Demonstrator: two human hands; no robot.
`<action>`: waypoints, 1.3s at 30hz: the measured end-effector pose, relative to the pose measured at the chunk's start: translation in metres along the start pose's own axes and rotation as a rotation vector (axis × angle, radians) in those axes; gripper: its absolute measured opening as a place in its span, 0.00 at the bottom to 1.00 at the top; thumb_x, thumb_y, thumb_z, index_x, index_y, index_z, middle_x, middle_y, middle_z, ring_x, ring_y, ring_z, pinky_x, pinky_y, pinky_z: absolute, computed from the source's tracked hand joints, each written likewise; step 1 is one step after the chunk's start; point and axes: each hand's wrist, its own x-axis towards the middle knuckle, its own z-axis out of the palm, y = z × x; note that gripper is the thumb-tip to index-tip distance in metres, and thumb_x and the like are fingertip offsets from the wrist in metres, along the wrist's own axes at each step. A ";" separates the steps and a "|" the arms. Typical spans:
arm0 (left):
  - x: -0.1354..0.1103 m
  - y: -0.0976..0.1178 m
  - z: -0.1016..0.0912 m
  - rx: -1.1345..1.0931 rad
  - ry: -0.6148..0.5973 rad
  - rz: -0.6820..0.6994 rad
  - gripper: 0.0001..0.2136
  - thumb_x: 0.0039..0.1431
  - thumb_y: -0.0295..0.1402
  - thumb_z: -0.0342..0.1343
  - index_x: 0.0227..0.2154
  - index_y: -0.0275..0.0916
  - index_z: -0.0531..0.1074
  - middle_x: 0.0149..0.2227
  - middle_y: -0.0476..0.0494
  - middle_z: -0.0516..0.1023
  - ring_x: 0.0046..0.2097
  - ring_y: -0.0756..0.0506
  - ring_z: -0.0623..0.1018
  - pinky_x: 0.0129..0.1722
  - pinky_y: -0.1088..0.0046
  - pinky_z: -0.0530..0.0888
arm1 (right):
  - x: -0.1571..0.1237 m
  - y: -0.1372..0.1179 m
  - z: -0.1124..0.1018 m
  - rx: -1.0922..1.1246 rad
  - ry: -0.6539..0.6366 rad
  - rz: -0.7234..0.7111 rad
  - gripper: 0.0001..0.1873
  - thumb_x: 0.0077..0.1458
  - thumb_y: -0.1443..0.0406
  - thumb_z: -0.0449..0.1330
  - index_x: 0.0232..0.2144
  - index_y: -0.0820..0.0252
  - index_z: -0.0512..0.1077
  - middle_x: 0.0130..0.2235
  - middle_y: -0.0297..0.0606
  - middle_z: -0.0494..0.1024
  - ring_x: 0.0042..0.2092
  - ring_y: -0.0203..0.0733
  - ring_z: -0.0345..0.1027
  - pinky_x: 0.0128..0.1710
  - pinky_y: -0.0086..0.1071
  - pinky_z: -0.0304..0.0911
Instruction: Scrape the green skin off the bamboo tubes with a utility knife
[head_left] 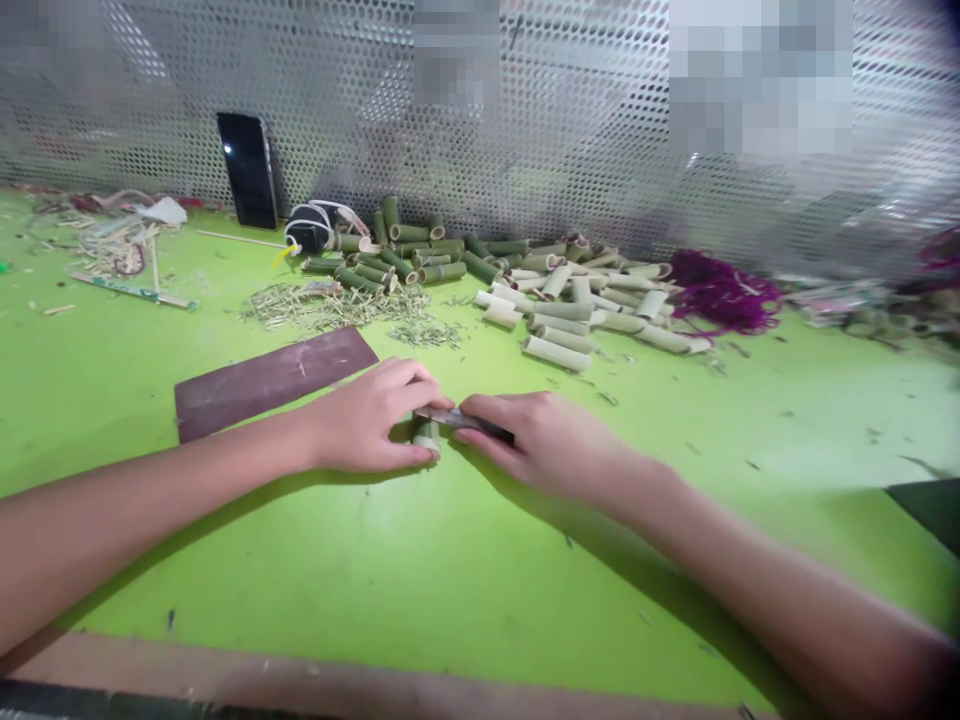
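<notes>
My left hand (pixel 379 415) pinches a short bamboo tube (pixel 426 432) against the green tabletop (pixel 397 580), thumb at its near end and fingers over the far end. In my right hand (pixel 536 435) is a knife (pixel 450 416), its blade lying across the tube and its tip close to my left fingers. The fist hides most of the knife's handle. Just behind my left wrist lies a flat brown sheet (pixel 277 380), perhaps sandpaper.
Beyond my hands lie green bamboo tubes (pixel 405 245), pale scraped tubes (pixel 559 350) and a heap of shavings (pixel 322 305). Purple string (pixel 724 290) is bundled to their right. A phone (pixel 249 170) leans on the perforated metal panel (pixel 555 120). A dark object (pixel 930 510) sits at the right edge.
</notes>
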 end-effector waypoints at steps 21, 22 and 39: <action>0.001 0.002 -0.001 -0.006 0.001 -0.049 0.14 0.58 0.41 0.66 0.40 0.40 0.71 0.49 0.38 0.76 0.54 0.35 0.74 0.52 0.57 0.73 | 0.003 -0.011 0.002 -0.007 0.000 -0.012 0.14 0.71 0.59 0.52 0.40 0.58 0.76 0.31 0.37 0.81 0.26 0.38 0.68 0.28 0.32 0.54; 0.001 0.002 -0.001 -0.004 -0.004 -0.040 0.13 0.58 0.40 0.66 0.40 0.40 0.71 0.49 0.38 0.75 0.55 0.35 0.74 0.52 0.57 0.73 | 0.003 -0.010 0.002 0.002 -0.006 -0.016 0.14 0.71 0.59 0.52 0.40 0.58 0.76 0.31 0.37 0.81 0.26 0.38 0.68 0.28 0.32 0.54; 0.000 0.000 0.001 -0.035 0.049 -0.079 0.12 0.56 0.38 0.67 0.41 0.42 0.76 0.45 0.42 0.72 0.54 0.36 0.74 0.51 0.59 0.73 | -0.002 -0.012 0.006 -0.020 0.004 -0.012 0.15 0.72 0.59 0.52 0.40 0.58 0.75 0.31 0.37 0.79 0.26 0.37 0.66 0.28 0.32 0.51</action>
